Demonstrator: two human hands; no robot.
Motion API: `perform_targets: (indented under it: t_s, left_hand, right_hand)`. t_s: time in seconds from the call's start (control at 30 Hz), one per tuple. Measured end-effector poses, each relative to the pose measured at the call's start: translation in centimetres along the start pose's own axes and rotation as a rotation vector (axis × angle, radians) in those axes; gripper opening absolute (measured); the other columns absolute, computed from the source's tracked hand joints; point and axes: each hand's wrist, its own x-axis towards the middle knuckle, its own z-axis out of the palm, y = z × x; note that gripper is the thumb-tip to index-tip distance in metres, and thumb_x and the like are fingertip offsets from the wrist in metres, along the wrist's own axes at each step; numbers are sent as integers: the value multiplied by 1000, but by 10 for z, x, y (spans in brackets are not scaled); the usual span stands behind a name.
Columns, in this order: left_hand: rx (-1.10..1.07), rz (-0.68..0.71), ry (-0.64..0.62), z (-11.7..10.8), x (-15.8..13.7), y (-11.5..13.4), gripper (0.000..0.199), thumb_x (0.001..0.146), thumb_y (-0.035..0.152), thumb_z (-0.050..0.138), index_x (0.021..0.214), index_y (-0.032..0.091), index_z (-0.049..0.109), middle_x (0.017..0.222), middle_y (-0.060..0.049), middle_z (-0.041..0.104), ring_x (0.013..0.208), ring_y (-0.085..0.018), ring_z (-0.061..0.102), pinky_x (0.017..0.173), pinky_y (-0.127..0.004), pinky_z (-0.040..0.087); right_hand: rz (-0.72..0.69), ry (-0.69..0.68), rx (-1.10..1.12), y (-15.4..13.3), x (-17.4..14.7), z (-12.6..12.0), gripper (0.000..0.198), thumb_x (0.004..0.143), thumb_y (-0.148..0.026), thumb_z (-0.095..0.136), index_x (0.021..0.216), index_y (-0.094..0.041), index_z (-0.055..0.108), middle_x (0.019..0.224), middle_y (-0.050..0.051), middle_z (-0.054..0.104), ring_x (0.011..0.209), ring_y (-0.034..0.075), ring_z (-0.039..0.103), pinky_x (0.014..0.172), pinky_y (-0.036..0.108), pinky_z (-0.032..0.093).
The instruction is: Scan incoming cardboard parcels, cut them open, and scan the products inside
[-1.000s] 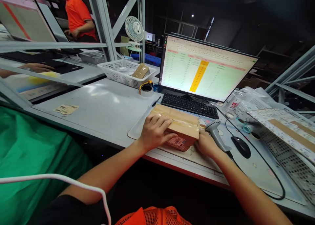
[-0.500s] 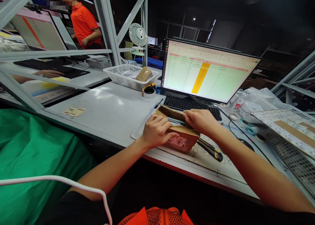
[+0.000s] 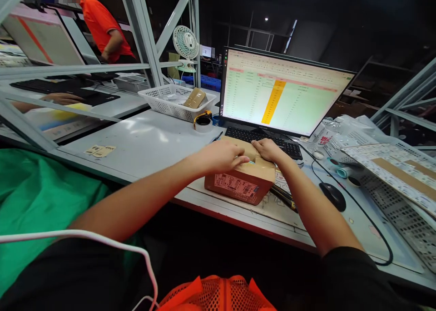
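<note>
A brown cardboard box (image 3: 235, 188) with a printed label on its near side sits on the mat in front of me. Its top flaps are folded inward, with a small gap between them where a bit of the contents shows. My left hand (image 3: 225, 156) is on the left part of the top, fingers curled onto the flap and thumb pointing right. On the far right of the top, my right hand (image 3: 267, 150) bears down on a flap, its fingers close together. A black and yellow utility knife (image 3: 284, 197) lies right of the box, partly hidden by it and my right forearm.
Behind the box stand a keyboard (image 3: 284, 145) and a monitor (image 3: 252, 88). A tape roll (image 3: 203, 124) and a white basket (image 3: 163, 103) are at back left. On the right are a mouse (image 3: 333, 196) and a perforated crate (image 3: 391, 206). A co-worker (image 3: 107, 29) stands at far left.
The box's raised flaps have been folded down over its opening. My left hand has shifted from the near flap onto the top. My right hand remains at the far right flap.
</note>
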Motion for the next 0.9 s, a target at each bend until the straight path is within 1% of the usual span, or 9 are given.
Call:
perform_targets:
  t_s: [0.07,0.17,0.23,0.3,0.37,0.47,0.53,0.7,0.9]
  left_hand:
    - [65,-13,179,1,4,5,39,114,40,52,91,17,74,90,-9,75,82,-24,67,66,-35,36]
    - [179,87,643,15,-22,19,41,114,32,48,81,17,68,79,-7,70,73,-23,64,62,-37,36]
    - [212,140,763,25,-54,31,38,113,29,48,82,18,68,74,-5,67,69,-22,64,62,-38,40]
    - [187,124,637,29,-82,40,28,112,22,48,102,16,72,85,-5,74,72,-22,68,63,-37,44]
    - [119,67,363,22,-96,43,33,111,15,44,133,14,67,105,-6,79,78,-22,73,64,-35,49]
    - [44,-19,-53,-9,-76,37,43,112,21,46,154,21,57,114,-6,81,87,-25,77,72,-35,53]
    - [60,-52,-222,-32,-43,30,46,109,30,60,154,26,59,121,-8,80,103,-30,77,83,-37,55]
    - [156,66,-538,-49,31,30,60,94,39,81,152,30,65,141,-10,73,128,-36,68,100,-42,55]
    - [235,81,-660,-29,50,41,61,92,42,78,149,22,66,144,-14,72,127,-38,69,104,-46,55]
  right_hand:
    - [-17,4,35,2,0,4,60,116,-46,37,89,-16,81,95,12,81,80,20,65,72,29,40]
    - [-23,38,82,3,0,9,59,115,-46,39,87,-16,82,91,11,80,75,19,61,70,31,37]
    - [-16,64,111,4,0,12,58,114,-46,41,87,-16,82,90,12,79,73,20,58,69,32,34]
    - [-15,81,138,4,0,13,57,114,-47,42,86,-16,82,90,12,79,72,20,56,68,33,32]
    - [-21,96,158,4,-2,13,57,113,-48,43,86,-16,82,89,12,78,72,19,55,68,33,31]
    - [-37,122,175,3,-5,12,56,113,-46,45,84,-16,81,89,11,78,73,19,55,68,33,29]
    - [-50,148,186,3,-8,11,54,113,-46,45,85,-17,81,91,11,79,75,19,56,69,33,29]
    - [-61,200,225,3,-15,8,52,112,-50,49,85,-19,82,95,11,80,79,20,60,71,32,33]
    - [-73,251,364,2,-10,10,59,104,-64,58,70,-20,76,82,10,78,72,19,58,71,31,38]
